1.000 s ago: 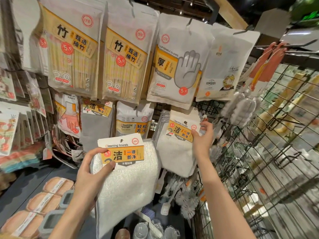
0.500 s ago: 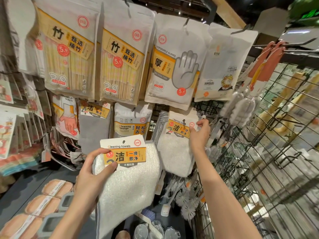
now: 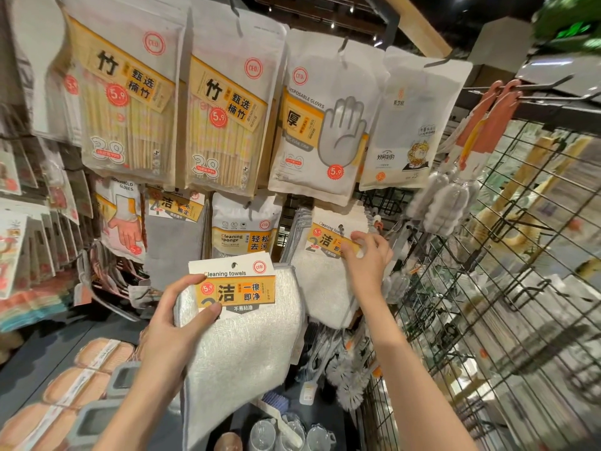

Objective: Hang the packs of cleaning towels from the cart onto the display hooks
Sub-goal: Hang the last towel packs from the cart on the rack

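My left hand (image 3: 177, 323) pinches a white pack of cleaning towels (image 3: 247, 346) by its orange-and-white header card, held up in front of the display below the hanging packs. Another pack of cleaning towels (image 3: 320, 281) hangs on a display hook (image 3: 377, 219) to the right, in front of several more behind it. My right hand (image 3: 367, 258) pinches the right edge of that hanging pack's header card, thumb on the front. The hook's tip shows just above my right hand.
Packs of bamboo chopsticks (image 3: 130, 102), disposable gloves (image 3: 325, 125) and a cleaning sponge pack (image 3: 244, 229) hang above and left. A black wire grid (image 3: 487, 288) with bottle brushes (image 3: 448, 203) runs along the right. A shelf with boxes (image 3: 81, 385) lies below left.
My right hand has moved down and left from the hook's tip onto the hanging pack's header card. My left hand holds its pack in about the same place.
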The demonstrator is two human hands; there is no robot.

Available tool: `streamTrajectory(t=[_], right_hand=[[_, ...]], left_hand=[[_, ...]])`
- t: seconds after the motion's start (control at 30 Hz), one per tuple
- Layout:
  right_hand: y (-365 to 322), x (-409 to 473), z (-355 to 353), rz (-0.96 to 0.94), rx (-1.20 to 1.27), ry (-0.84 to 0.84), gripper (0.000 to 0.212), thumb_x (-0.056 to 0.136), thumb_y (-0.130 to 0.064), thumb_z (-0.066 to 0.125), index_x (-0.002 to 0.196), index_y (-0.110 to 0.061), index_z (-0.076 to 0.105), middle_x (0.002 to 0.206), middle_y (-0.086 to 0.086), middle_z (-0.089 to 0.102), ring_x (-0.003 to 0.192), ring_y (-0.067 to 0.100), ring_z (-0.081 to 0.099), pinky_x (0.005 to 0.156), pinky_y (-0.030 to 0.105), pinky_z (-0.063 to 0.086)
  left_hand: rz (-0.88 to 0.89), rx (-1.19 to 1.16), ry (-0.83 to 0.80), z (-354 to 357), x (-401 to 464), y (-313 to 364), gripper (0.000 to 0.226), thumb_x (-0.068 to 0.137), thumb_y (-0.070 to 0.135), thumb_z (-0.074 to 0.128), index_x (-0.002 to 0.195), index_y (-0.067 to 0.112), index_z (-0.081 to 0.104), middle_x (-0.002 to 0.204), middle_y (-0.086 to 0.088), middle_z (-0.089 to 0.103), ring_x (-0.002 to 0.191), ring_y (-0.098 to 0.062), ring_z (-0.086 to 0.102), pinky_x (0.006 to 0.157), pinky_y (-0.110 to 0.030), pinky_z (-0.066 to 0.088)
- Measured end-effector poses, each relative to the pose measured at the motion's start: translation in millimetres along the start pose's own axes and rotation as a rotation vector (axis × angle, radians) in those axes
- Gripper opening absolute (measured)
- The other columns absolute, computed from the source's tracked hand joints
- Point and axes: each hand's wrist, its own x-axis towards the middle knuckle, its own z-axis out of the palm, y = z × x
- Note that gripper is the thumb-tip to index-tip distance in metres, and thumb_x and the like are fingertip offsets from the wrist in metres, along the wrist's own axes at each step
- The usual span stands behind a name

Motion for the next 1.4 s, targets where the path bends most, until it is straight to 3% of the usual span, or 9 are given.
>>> streamTrajectory(t=[0.13, 0.23, 0.37, 0.47, 0.63, 0.83, 1.03, 1.2, 1.4], right_hand=[[-17.9, -24.7, -5.7, -0.053, 0.009, -0.073, 0.020, 0.087, -0.030, 0.064, 0.105, -0.023, 0.064, 0.138, 0.004, 0.036, 0.133, 0.018, 0.020, 0.096, 0.023, 0.018], [-39.0, -44.9, -7.6, -0.090, 0.151, -0.244, 0.019, 0.092, -0.029, 0.058, 0.109, -0.025, 0.062, 0.133, -0.003, 0.042, 0.129, 0.011, 0.030, 0.099, 0.017, 0.025], [-62.9, -71.4, -5.7, -0.070, 0.253, -0.515, 0.028, 0.096, -0.030, 0.050, 0.123, -0.023, 0.057, 0.125, -0.012, 0.044, 0.118, 0.000, 0.036, 0.075, -0.010, 0.027], [-68.3, -83.7, -5.1, -0.093, 0.259, -0.594, 0.029, 0.096, -0.029, 0.052, 0.122, -0.019, 0.058, 0.125, -0.007, 0.051, 0.113, 0.000, 0.044, 0.087, 0.001, 0.035], [-67.9, -93.7, -6.0, -0.128, 0.248, -0.597, 0.035, 0.090, -0.028, 0.062, 0.123, -0.018, 0.057, 0.125, -0.001, 0.057, 0.116, 0.008, 0.050, 0.102, 0.025, 0.039], [-64.5, -100.4, -4.7, -0.122, 0.203, -0.572, 0.047, 0.086, -0.019, 0.067, 0.131, -0.021, 0.052, 0.123, -0.003, 0.056, 0.120, 0.013, 0.046, 0.105, 0.038, 0.038], [-61.7, -103.2, -7.5, -0.145, 0.238, -0.541, 0.045, 0.081, -0.013, 0.071, 0.119, -0.031, 0.054, 0.119, -0.008, 0.054, 0.118, 0.012, 0.047, 0.103, 0.033, 0.039], [-62.4, -105.5, -11.3, -0.161, 0.246, -0.511, 0.050, 0.077, -0.013, 0.073, 0.102, -0.048, 0.048, 0.106, -0.026, 0.050, 0.113, 0.004, 0.041, 0.089, 0.010, 0.032], [-65.8, -105.9, -14.3, -0.078, 0.366, -0.567, 0.046, 0.079, -0.008, 0.071, 0.104, -0.041, 0.049, 0.104, -0.003, 0.062, 0.103, 0.003, 0.056, 0.080, 0.016, 0.048]], left_hand=[[0.031, -0.005, -0.016, 3.3, -4.9, 5.5, 0.048, 0.076, 0.010, 0.078, 0.107, 0.044, 0.064, 0.111, 0.031, 0.062, 0.120, -0.010, 0.054, 0.103, -0.044, 0.043], [0.044, -0.018, -0.040, 6.8, -7.7, 7.5, 0.048, 0.076, 0.010, 0.078, 0.109, 0.043, 0.064, 0.121, 0.017, 0.062, 0.122, -0.015, 0.053, 0.106, -0.049, 0.040], [0.050, -0.029, -0.068, 11.5, -11.6, 10.4, 0.049, 0.077, 0.009, 0.077, 0.108, 0.044, 0.064, 0.126, 0.010, 0.061, 0.123, -0.014, 0.053, 0.106, -0.047, 0.040], [0.051, -0.035, -0.065, 13.7, -14.2, 12.3, 0.049, 0.076, 0.007, 0.077, 0.106, 0.044, 0.065, 0.123, 0.013, 0.062, 0.118, -0.006, 0.055, 0.102, -0.038, 0.043], [0.050, -0.051, -0.059, 14.4, -18.1, 14.5, 0.049, 0.076, 0.006, 0.077, 0.103, 0.045, 0.065, 0.114, 0.021, 0.065, 0.105, 0.008, 0.058, 0.091, -0.028, 0.045], [0.040, -0.055, -0.096, 15.0, -22.1, 16.9, 0.056, 0.077, 0.004, 0.075, 0.109, 0.049, 0.063, 0.124, 0.009, 0.063, 0.109, -0.006, 0.062, 0.087, -0.032, 0.049], [0.047, -0.082, -0.069, 17.3, -25.0, 17.3, 0.061, 0.077, -0.001, 0.074, 0.106, 0.051, 0.064, 0.111, 0.018, 0.068, 0.095, 0.005, 0.065, 0.072, -0.018, 0.053], [0.055, -0.056, -0.061, 18.1, -26.4, 17.4, 0.065, 0.077, 0.001, 0.075, 0.106, 0.058, 0.062, 0.108, 0.040, 0.061, 0.100, 0.020, 0.055, 0.082, -0.021, 0.043], [0.078, -0.045, -0.056, 19.3, -24.9, 20.2, 0.068, 0.076, 0.001, 0.075, 0.103, 0.061, 0.060, 0.105, 0.041, 0.061, 0.099, 0.023, 0.054, 0.079, -0.015, 0.043]])
